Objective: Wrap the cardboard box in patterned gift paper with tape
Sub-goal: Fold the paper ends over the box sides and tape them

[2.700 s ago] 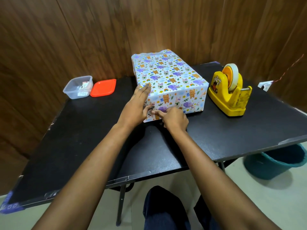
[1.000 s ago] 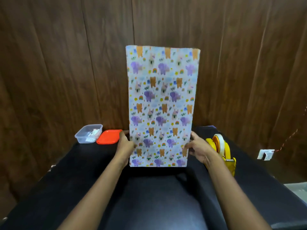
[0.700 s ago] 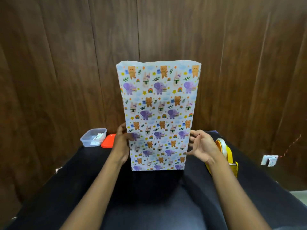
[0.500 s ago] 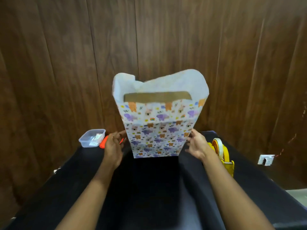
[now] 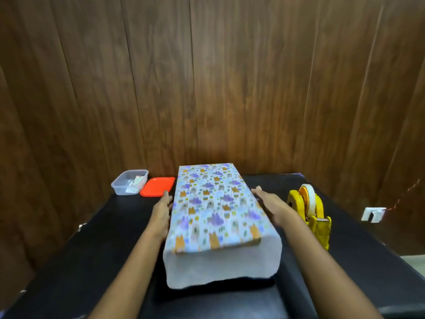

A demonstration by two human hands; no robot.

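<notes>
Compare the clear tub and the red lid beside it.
The clear tub is see-through; the red lid is opaque. The tub is deep and holds small items; the lid lies flat and bare. Both are rounded rectangles, side by side on the black table.

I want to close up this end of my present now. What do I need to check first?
1. Wrapped box lies lengthwise, open end toward you: ok.
2. Left hand and right hand are at the box's sides, fingers straight, holding nothing: ok.
3. Near paper overhang folded shut: not ok, it stands open with its white inside showing.
4. Tape dispenser close by, right of the box, roll on it: ok.
5. Tape strip torn off and ready: not ok, none in view.
6. Far end closed: cannot tell, it faces away.
</notes>
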